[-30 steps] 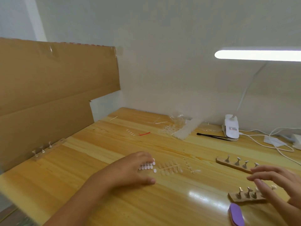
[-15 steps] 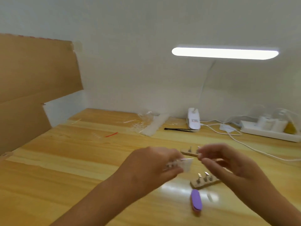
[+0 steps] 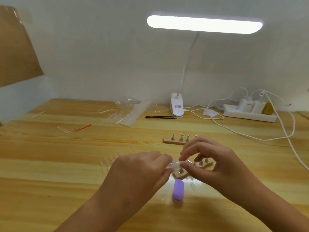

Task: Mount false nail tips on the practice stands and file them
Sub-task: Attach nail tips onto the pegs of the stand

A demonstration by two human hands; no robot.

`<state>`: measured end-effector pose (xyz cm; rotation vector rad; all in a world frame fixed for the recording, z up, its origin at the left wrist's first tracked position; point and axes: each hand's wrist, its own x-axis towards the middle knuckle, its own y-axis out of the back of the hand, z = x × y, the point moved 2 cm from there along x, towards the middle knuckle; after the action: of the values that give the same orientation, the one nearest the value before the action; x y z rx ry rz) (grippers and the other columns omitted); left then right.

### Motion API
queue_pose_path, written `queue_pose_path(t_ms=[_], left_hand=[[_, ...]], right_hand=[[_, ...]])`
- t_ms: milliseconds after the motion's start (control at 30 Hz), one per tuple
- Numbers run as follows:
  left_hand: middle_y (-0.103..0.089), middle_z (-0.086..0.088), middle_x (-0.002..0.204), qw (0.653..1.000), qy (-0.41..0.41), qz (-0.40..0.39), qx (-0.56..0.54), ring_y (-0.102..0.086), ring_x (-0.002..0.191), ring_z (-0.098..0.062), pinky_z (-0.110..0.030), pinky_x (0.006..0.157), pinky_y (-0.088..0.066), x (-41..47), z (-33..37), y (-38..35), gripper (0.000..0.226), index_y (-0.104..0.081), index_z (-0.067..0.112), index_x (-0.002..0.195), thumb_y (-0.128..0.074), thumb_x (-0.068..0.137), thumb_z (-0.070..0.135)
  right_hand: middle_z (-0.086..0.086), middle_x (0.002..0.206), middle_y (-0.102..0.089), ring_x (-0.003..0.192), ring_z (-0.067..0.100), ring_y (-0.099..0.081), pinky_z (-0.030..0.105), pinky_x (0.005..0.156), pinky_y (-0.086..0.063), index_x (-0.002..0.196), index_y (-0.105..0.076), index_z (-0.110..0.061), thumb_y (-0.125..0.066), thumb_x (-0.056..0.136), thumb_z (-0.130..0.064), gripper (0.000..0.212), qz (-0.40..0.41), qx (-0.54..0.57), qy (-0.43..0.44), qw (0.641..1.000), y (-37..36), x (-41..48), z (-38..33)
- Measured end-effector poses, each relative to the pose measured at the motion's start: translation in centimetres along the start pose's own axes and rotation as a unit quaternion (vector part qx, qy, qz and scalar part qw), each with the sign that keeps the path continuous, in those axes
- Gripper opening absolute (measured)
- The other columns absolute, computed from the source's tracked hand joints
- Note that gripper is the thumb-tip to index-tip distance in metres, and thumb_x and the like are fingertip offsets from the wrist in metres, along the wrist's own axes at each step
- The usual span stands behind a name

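My left hand and my right hand meet above the table's middle and both pinch a clear strip of false nail tips. Directly beneath them lies a wooden practice stand with metal pegs, partly hidden by my fingers. A second wooden stand with several pegs sits just behind. A purple nail file block lies in front of the near stand, and one loose white nail tip rests beside it. More clear tips lie on the wood to the left.
At the back stand a clip lamp base, black tweezers, a crumpled clear bag, a white power strip and trailing cables. A red twist tie lies at left. Cardboard leans at far left.
My left hand lifted the nail tip strip from the table and brought it rightward; my right hand came up to pinch it too. The view swung right and nearer to the stands.
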<state>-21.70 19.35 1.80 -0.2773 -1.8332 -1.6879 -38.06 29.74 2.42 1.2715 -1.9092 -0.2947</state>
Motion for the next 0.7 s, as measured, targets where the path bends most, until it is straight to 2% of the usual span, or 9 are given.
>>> queue_pose_path(t_ms=[100, 200, 300, 367, 433, 533, 600, 633, 700], left_hand=[[-0.062, 0.015, 0.061, 1.0, 0.019, -0.012, 0.003, -0.056, 0.045, -0.008, -0.023, 0.035, -0.037, -0.4, 0.1, -0.2, 0.027, -0.071, 0.032, 0.081, -0.047, 0.085, 0.043], [-0.064, 0.018, 0.063, 0.996, 0.06, -0.051, -0.034, -0.056, 0.048, -0.004, -0.02, 0.039, -0.038, -0.4, 0.2, -0.1, 0.027, -0.069, 0.036, 0.081, -0.047, 0.086, 0.051], [-0.068, 0.021, 0.084, 0.989, 0.117, -0.057, -0.066, -0.062, 0.069, -0.002, -0.016, 0.053, -0.037, -0.1, -0.8, 0.1, 0.035, -0.064, 0.041, 0.102, -0.042, 0.086, 0.062], [-0.069, 0.021, 0.095, 0.99, 0.123, -0.048, -0.056, -0.066, 0.077, -0.005, -0.022, 0.056, -0.046, -0.1, -1.4, 0.5, 0.037, -0.066, 0.039, 0.11, -0.049, 0.083, 0.058], [-0.071, 0.015, 0.098, 0.995, 0.093, -0.012, -0.018, -0.07, 0.08, -0.011, -0.029, 0.057, -0.051, 0.2, -1.8, 0.7, 0.036, -0.07, 0.029, 0.112, -0.06, 0.084, 0.049], [-0.071, 0.008, 0.103, 0.998, 0.052, 0.017, 0.04, -0.069, 0.087, -0.017, -0.033, 0.071, -0.053, 0.1, -2.1, 0.4, 0.038, -0.071, 0.023, 0.115, -0.057, 0.087, 0.045], [-0.071, 0.008, 0.104, 0.999, 0.029, -0.022, 0.036, -0.069, 0.09, -0.017, -0.036, 0.079, -0.053, 0.2, -2.0, 0.1, 0.037, -0.071, 0.024, 0.115, -0.06, 0.086, 0.046], [-0.069, 0.01, 0.109, 0.997, 0.028, -0.071, 0.026, -0.068, 0.096, -0.015, -0.037, 0.085, -0.051, 0.2, -1.8, -0.2, 0.039, -0.069, 0.027, 0.117, -0.063, 0.085, 0.049], [-0.054, 0.022, 0.13, 0.978, 0.063, -0.2, 0.004, -0.052, 0.122, -0.006, -0.035, 0.106, -0.033, 0.0, -1.7, -1.0, 0.055, -0.051, 0.039, 0.134, -0.051, 0.085, 0.065]], right_hand=[[-0.014, 0.099, -0.062, 0.101, 0.014, -0.06, 0.021, 0.078, -0.047, 0.085, -0.07, -0.024, -0.076, 0.08, -0.019, 0.009, 0.001, -0.058, 0.024, 0.998, -0.3, -0.3, -0.2], [-0.016, 0.104, -0.06, 0.108, 0.011, -0.057, 0.022, 0.087, -0.045, 0.085, -0.067, -0.022, -0.072, 0.082, -0.023, 0.005, 0.015, -0.1, 0.06, 0.993, -0.5, -0.6, -0.9], [-0.011, 0.103, -0.063, 0.106, 0.014, -0.061, 0.02, 0.091, -0.044, 0.086, -0.066, -0.02, -0.067, 0.084, -0.025, 0.006, 0.071, -0.043, 0.09, 0.993, 0.0, -0.4, -1.6], [-0.011, 0.102, -0.065, 0.105, 0.013, -0.062, 0.017, 0.09, -0.044, 0.093, -0.066, -0.024, -0.067, 0.084, -0.029, 0.011, 0.099, -0.023, 0.07, 0.992, 0.9, -0.1, -1.0], [-0.019, 0.107, -0.065, 0.111, 0.008, -0.057, 0.019, 0.094, -0.043, 0.109, -0.063, -0.034, -0.069, 0.083, -0.033, 0.027, 0.078, -0.071, 0.022, 0.994, 1.7, 0.0, 0.3], [-0.033, 0.11, -0.06, 0.123, 0.001, -0.044, 0.028, 0.106, -0.032, 0.132, -0.045, -0.045, -0.069, 0.079, -0.032, 0.06, -0.014, -0.176, -0.018, 0.984, 1.7, -0.2, 2.7], [-0.034, 0.113, -0.058, 0.126, 0.0, -0.04, 0.033, 0.109, -0.025, 0.14, -0.035, -0.045, -0.07, 0.081, -0.028, 0.07, -0.049, -0.208, -0.018, 0.977, 1.4, -0.3, 3.7], [-0.033, 0.112, -0.059, 0.126, -0.001, -0.041, 0.032, 0.112, -0.021, 0.142, -0.033, -0.044, -0.07, 0.082, -0.027, 0.072, -0.055, -0.211, -0.011, 0.976, 1.2, -0.4, 4.1], [-0.032, 0.11, -0.061, 0.124, -0.004, -0.042, 0.024, 0.116, -0.01, 0.143, -0.03, -0.045, -0.065, 0.084, -0.03, 0.07, -0.058, -0.213, -0.001, 0.975, 1.0, -0.5, 4.4]])
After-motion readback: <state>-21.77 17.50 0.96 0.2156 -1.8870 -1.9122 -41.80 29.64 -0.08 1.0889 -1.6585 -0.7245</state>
